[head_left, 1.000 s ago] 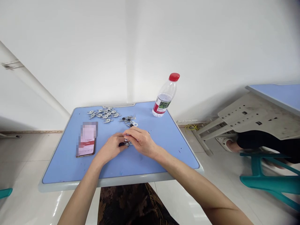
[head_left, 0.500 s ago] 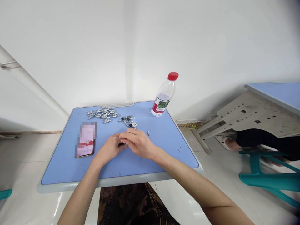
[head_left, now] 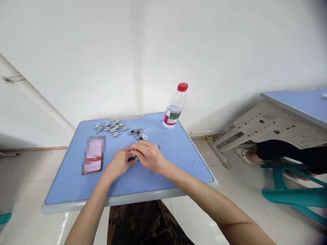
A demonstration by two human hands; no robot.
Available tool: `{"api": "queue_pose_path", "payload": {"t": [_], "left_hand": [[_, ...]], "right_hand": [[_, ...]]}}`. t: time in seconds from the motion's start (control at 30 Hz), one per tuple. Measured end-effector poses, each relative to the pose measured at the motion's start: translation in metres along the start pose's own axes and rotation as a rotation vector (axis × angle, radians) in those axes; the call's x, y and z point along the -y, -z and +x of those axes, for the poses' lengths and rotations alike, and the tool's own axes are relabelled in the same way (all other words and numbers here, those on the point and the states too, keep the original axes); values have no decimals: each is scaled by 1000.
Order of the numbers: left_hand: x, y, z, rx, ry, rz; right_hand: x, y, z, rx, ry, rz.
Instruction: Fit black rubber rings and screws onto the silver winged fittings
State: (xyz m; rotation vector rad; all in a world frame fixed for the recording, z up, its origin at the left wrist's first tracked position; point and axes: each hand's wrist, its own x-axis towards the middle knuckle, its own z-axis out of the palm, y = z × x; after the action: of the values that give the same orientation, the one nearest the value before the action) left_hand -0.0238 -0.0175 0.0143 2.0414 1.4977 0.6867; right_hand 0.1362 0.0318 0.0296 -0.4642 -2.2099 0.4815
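Note:
Both hands meet over the blue tabletop [head_left: 158, 175]. My left hand [head_left: 119, 163] has its fingers closed round a small metal part [head_left: 136, 158] with something dark on it. My right hand [head_left: 149, 156] is bent over the same part, its fingertips pressed on it; they hide most of its shape. Just beyond the fingers lie a few metal pieces with black round knobs [head_left: 138, 132]. Several silver metal parts [head_left: 112, 127] are heaped at the back left. Tiny screws or balls [head_left: 159, 147], too small to tell, lie right of my right hand.
A phone [head_left: 93, 154] lies at the left of the table. A red-capped bottle [head_left: 173, 110] stands at the back right. At the right are another desk [head_left: 293, 105], a teal stool [head_left: 293, 196] and a person's foot [head_left: 249, 156].
The view has shifted slightly. A little more of the metal part shows between my hands, which stay together in nearly the same place.

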Motion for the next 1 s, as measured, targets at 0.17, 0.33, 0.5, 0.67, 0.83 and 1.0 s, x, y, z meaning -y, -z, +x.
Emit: {"api": "queue_pose_path", "payload": {"t": [0.17,0.33,0.5,0.67,0.83,1.0], "left_hand": [[-4,2,1,36,7,62],[-6,3,0,43,29,67],[-8,4,0,46,31,65],[-8,4,1,42,14,81],[-8,4,1,43,16,87],[-9,4,0,43,22,87]], "right_hand": [[-5,8,2,-95,2,82],[-9,15,2,-121,-6,5],[-11,14,1,-95,-41,-30],[-12,14,1,-71,-46,-32],[-14,14,0,-78,-51,-26],[-13,14,0,-63,-57,-30]]}}
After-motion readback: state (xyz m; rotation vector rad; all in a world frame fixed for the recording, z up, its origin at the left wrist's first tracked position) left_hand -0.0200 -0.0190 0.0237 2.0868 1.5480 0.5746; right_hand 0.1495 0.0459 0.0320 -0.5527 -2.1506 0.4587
